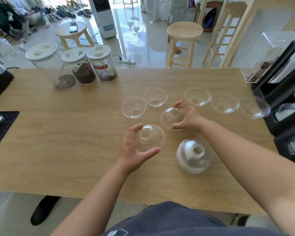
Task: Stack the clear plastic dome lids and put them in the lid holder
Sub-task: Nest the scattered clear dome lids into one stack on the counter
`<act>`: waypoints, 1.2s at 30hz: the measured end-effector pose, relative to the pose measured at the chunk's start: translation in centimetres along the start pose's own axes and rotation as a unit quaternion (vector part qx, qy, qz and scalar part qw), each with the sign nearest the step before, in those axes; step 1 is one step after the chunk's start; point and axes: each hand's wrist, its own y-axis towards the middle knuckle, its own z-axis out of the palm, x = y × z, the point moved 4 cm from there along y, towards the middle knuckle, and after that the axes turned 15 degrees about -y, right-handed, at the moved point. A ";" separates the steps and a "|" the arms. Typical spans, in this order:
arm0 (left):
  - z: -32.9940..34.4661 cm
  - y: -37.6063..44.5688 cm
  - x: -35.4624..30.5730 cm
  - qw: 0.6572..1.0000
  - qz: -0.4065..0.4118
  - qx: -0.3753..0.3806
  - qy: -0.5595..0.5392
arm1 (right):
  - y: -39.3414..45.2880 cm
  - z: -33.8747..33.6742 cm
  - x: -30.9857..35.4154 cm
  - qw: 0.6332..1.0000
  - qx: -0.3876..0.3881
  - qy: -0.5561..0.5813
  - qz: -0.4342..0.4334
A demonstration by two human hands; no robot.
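Note:
My left hand (132,147) grips one clear dome lid (150,138) between thumb and fingers, dome side up, just above the wooden table (58,133). My right hand (186,116) holds a second clear dome lid (170,117), tilted toward the left. A stack of nested dome lids (193,155) stands dome up near the front right. Several single lids lie upside down farther back, among them a left lid (134,107), a rear lid (155,96) and a right lid (197,96). The black lid holder (286,130) stands at the right table edge with lids in its slots.
Three jars with white caps (85,65) stand at the back left of the table. A black rubber mat (0,128) lies at the left edge. A clear acrylic case (269,55) sits at the back right. Wooden stools stand beyond the table.

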 end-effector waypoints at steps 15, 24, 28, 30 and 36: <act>11.7 -0.6 -4.0 0.974 0.050 0.219 0.001 | -9.0 -5.6 -3.8 0.965 -0.145 0.219 0.007; 12.0 -1.1 -3.5 0.980 0.058 0.192 -0.011 | -15.1 -5.1 -5.0 0.975 -0.145 0.167 -0.020; 12.0 -1.0 -3.8 0.978 0.046 0.203 0.000 | -16.2 -4.7 -4.7 0.977 -0.152 0.141 -0.043; 11.5 -1.1 -4.0 0.977 0.047 0.208 -0.009 | -16.3 -4.8 -4.6 0.977 -0.156 0.137 -0.049; 5.1 0.0 -3.3 0.987 0.036 0.142 -0.070 | -16.1 -3.6 -3.1 0.985 -0.115 0.070 -0.112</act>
